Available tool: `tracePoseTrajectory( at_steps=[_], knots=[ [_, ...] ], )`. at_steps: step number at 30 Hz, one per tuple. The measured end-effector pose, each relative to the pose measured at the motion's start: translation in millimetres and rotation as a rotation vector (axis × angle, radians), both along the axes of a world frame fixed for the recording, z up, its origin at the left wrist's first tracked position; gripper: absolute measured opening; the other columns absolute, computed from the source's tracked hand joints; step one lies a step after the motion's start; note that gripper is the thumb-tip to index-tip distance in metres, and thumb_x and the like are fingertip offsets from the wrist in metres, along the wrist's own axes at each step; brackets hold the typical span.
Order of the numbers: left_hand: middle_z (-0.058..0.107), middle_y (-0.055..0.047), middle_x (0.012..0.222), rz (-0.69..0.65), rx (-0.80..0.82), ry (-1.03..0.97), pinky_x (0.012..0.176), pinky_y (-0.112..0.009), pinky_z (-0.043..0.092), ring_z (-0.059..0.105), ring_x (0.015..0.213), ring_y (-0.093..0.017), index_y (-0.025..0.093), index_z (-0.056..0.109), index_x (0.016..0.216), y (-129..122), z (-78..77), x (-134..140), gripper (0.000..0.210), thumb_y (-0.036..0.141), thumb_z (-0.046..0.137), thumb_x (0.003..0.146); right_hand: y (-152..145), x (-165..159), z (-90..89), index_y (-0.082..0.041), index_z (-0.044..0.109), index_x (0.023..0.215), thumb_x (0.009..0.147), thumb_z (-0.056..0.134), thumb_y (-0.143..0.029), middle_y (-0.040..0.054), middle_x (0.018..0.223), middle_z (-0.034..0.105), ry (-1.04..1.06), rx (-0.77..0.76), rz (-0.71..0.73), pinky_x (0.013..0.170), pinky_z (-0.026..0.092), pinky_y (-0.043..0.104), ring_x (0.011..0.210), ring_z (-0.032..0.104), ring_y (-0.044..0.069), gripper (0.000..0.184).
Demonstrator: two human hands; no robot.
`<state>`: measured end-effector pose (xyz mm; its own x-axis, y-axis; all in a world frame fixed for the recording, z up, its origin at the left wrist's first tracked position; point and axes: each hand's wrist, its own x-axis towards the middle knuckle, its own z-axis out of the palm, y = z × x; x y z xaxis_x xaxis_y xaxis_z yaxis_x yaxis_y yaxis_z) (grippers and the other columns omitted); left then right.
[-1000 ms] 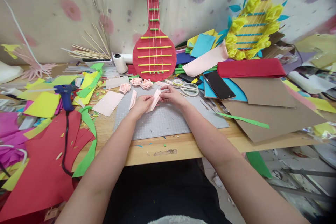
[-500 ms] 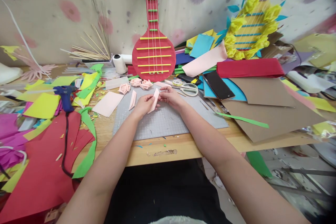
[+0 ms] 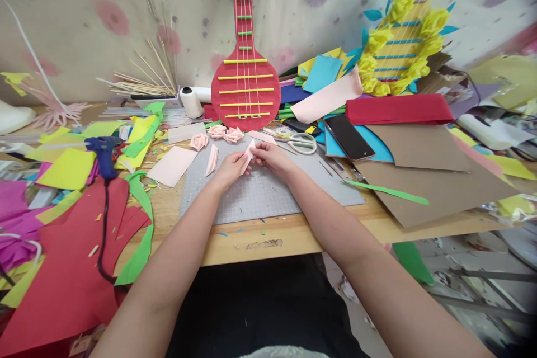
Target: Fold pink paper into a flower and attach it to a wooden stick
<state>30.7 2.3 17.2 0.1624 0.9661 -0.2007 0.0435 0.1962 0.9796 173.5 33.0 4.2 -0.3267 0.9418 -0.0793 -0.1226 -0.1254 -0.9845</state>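
Observation:
Both my hands pinch a narrow folded strip of pale pink paper [image 3: 248, 158] above the grey cutting mat [image 3: 251, 201]. My left hand [image 3: 232, 170] grips its lower left side. At the upper right edge, the fingers of my right hand [image 3: 271, 156] are closed on the paper. Another folded pink strip [image 3: 212, 160] lies on the mat left of my hands. Behind it sit several pink paper roses [image 3: 233, 135], close to the foot of a red paper lute [image 3: 245, 95]. A flat pink sheet [image 3: 173, 166] rests at the mat's left edge.
White-handled scissors [image 3: 302, 144] lie behind my right hand. A phone [image 3: 349, 137] and brown cardboard [image 3: 432, 190] are to the right. On the left, a blue glue gun [image 3: 104, 156] stands by red paper [image 3: 79, 246]. A yellow-flowered instrument [image 3: 398, 50] leans at the back right.
My right fingers have moved slightly left, onto the upper part of the folded pink strip, covering more of it. My left hand has hardly moved.

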Motion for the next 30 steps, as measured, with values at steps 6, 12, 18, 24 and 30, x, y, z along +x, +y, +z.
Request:
tracePoseTrajectory(
  at_steps=[6, 12, 18, 24, 30],
  knots=[
    [0.061, -0.004, 0.068, -0.097, -0.065, -0.074, 0.052, -0.019, 0.045, 0.052, 0.053, -0.006, 0.008, 0.059, 0.077, -2.0, 0.5, -2.7, 0.016, 0.019, 0.049, 0.084, 0.5, 1.0, 4.5, -0.015, 0.054, 0.071, 0.061, 0.073, -0.038, -0.0037, 0.055, 0.056, 0.043, -0.001, -0.058, 0.046, 0.034, 0.017, 0.046, 0.046, 0.004, 0.032],
    [0.057, -0.001, 0.068, -0.060, -0.085, -0.074, 0.051, -0.020, 0.044, 0.056, 0.056, -0.008, 0.011, 0.057, 0.081, -0.9, 0.5, -3.0, 0.009, 0.019, 0.054, 0.081, -2.6, 0.1, 7.2, -0.017, 0.054, 0.084, 0.059, 0.074, -0.034, -0.0041, 0.065, 0.059, 0.046, -0.010, -0.094, 0.047, 0.035, 0.018, 0.049, 0.048, 0.004, 0.036],
    [0.059, -0.002, 0.070, -0.136, -0.074, -0.043, 0.043, -0.016, 0.035, 0.050, 0.049, -0.004, 0.010, 0.056, 0.087, -2.6, 4.8, -5.4, 0.010, 0.018, 0.050, 0.083, 1.8, -2.2, 1.8, -0.017, 0.051, 0.087, 0.049, 0.079, -0.028, -0.0047, 0.062, 0.061, 0.064, -0.017, -0.141, 0.056, 0.040, 0.022, 0.052, 0.052, 0.006, 0.048],
    [0.048, 0.003, 0.055, -0.177, -0.156, -0.115, 0.038, -0.015, 0.024, 0.035, 0.040, -0.002, 0.010, 0.057, 0.079, -2.0, 5.0, -6.6, 0.012, 0.021, 0.055, 0.080, 3.5, -3.9, 0.6, -0.017, 0.054, 0.082, 0.048, 0.079, -0.036, -0.0054, 0.061, 0.058, 0.112, -0.003, -0.154, 0.051, 0.036, 0.019, 0.050, 0.047, 0.004, 0.046],
    [0.048, 0.002, 0.060, -0.194, -0.166, -0.115, 0.039, -0.014, 0.026, 0.040, 0.045, -0.002, 0.011, 0.055, 0.078, -3.9, 6.6, -8.5, 0.011, 0.022, 0.055, 0.079, -1.8, -3.8, 2.3, -0.015, 0.053, 0.066, 0.060, 0.072, -0.044, -0.0044, 0.053, 0.054, 0.025, -0.042, 0.075, 0.040, 0.022, 0.018, 0.041, 0.037, 0.002, 0.036]
  ],
)
